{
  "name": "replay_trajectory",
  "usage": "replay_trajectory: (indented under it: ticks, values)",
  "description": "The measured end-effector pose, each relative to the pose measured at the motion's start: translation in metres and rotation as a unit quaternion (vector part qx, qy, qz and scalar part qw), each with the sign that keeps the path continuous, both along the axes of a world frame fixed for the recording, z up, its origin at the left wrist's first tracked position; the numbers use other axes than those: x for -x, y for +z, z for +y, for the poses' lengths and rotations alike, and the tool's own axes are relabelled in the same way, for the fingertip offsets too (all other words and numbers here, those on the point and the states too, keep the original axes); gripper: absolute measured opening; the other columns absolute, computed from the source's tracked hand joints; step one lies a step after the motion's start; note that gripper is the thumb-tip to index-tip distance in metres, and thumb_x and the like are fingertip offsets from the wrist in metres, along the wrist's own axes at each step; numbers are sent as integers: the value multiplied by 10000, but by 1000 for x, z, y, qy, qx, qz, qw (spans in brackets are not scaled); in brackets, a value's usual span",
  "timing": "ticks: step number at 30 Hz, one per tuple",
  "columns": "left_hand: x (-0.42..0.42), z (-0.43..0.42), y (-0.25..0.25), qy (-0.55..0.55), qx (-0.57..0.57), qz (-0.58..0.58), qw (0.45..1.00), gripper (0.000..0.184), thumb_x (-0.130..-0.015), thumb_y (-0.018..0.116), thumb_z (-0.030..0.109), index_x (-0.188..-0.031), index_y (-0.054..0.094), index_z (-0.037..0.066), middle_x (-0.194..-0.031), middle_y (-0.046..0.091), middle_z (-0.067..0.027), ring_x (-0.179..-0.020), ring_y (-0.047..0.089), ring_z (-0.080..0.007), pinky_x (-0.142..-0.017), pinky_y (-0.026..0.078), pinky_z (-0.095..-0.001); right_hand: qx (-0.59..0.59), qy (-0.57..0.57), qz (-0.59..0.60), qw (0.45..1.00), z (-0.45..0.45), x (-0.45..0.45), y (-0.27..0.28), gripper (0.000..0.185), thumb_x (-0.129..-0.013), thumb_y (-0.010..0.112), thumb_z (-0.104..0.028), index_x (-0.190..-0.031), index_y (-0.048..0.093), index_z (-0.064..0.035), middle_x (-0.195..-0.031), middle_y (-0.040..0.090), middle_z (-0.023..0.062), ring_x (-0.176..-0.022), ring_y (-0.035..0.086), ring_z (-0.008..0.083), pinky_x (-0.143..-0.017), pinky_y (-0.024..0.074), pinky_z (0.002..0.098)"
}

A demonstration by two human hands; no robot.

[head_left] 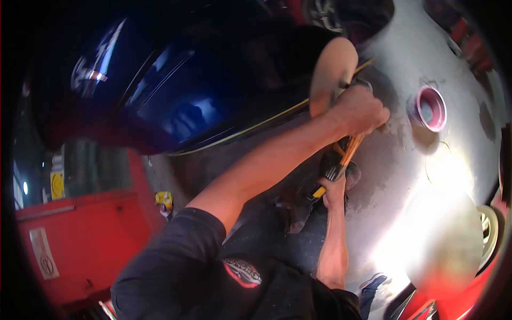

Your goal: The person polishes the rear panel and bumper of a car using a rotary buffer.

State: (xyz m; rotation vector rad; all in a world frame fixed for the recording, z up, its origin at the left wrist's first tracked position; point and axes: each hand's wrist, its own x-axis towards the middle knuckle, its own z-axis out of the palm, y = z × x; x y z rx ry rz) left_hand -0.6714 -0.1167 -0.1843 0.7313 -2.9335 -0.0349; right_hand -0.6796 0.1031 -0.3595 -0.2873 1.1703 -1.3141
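Note:
My left hand (362, 111) is closed over the front of a polisher with a yellow and black body (349, 151). Lower down, my right hand (334, 192) wraps round the polisher's rear grip. The pale round pad (335, 69) at the polisher's head is on edge at the lower side of a glossy dark blue car panel (240, 80). I cannot tell whether the pad touches the paint. Along the panel's lower edge runs a thin yellow strip (282, 112). My left forearm crosses in front of the panel and hides part of it.
A pink bucket (438, 102) stands on the grey floor at the right. Red bodywork (90, 234) is at the left, with a yellow object (164, 200) beside it. At lower right are a wheel (487, 237) and more red bodywork. Bright light washes out the floor there.

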Motion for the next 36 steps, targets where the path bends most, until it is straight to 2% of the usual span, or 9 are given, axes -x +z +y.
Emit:
replay_trajectory:
  ticks: [5, 8, 9, 12, 14, 23, 27, 31, 36]
  values:
    - [-147, 69, 21, 7, 4, 156, 988, 272, -639, 818, 236, -862, 677, 165, -763, 626, -6, -685, 667, -223, -646, 522, -392, 12, 89, 235, 968, 59, -68, 26, 752, -632, 882, 8, -1285, 509, -33, -1058, 652, 77, -957, 650, 224, -892, 541, 357]
    - [-228, 111, 32, 40, -8, 161, 986, 419, -560, 854, 206, -960, 741, 148, -736, 587, -5, -641, 612, -207, -626, 482, -411, -23, 160, 252, 954, 81, -105, 55, 774, -664, 904, -76, -1318, 491, -46, -1142, 684, 154, -1062, 687, 265, -952, 538, 398]
    - [-253, 127, 33, 61, 14, 142, 988, 441, -521, 857, 230, -933, 718, 158, -761, 621, -2, -724, 667, -200, -671, 521, -397, -52, 173, 248, 952, 86, -116, 62, 777, -657, 910, -83, -1310, 491, -47, -1151, 687, 166, -1091, 688, 271, -971, 534, 411]
    - [-292, 154, 55, 105, 70, 159, 979, 212, -659, 864, 134, -738, 668, 110, -635, 536, -28, -558, 564, -202, -561, 452, -365, -49, 226, 279, 932, 93, -139, 62, 809, -704, 902, -157, -1384, 471, -74, -1183, 725, 203, -1149, 711, 344, -985, 541, 430]
    - [-306, 159, 63, 115, 64, 163, 978, 293, -747, 848, 85, -633, 578, 103, -582, 471, -35, -508, 504, -205, -528, 413, -362, -13, 234, 281, 931, 89, -140, 69, 871, -731, 897, -206, -1463, 438, -91, -1258, 707, 231, -1219, 672, 390, -1012, 536, 440]
    - [-220, 70, 105, 89, 118, 240, 960, 364, -826, 818, 99, -628, 513, 103, -577, 462, -49, -504, 512, -251, -507, 403, -382, -24, 154, 318, 935, 7, -74, 119, 799, -729, 862, -178, -1415, 470, -56, -1169, 727, 238, -1158, 704, 389, -966, 550, 434]
    - [-155, 23, 127, 59, 129, 265, 954, 293, -825, 816, 120, -683, 559, 103, -606, 500, -51, -528, 554, -255, -518, 424, -399, -23, 120, 325, 938, -35, -28, 129, 791, -674, 871, -129, -1356, 486, -19, -1181, 717, 200, -1144, 701, 304, -989, 522, 396]
    - [-98, -27, 141, 14, 98, 266, 959, 234, -657, 837, 132, -841, 691, 140, -705, 584, -25, -630, 641, -237, -573, 504, -376, 20, 57, 296, 953, -67, 4, 137, 817, -617, 874, -55, -1341, 497, -16, -1179, 685, 137, -1107, 658, 262, -998, 498, 379]
    - [-28, -80, 144, -23, 108, 286, 952, 201, -685, 829, 150, -821, 681, 137, -698, 619, -29, -647, 664, -243, -586, 516, -387, 34, 17, 273, 961, -102, 41, 148, 776, -616, 842, -15, -1316, 508, -2, -1137, 681, 106, -1036, 664, 236, -932, 523, 356]
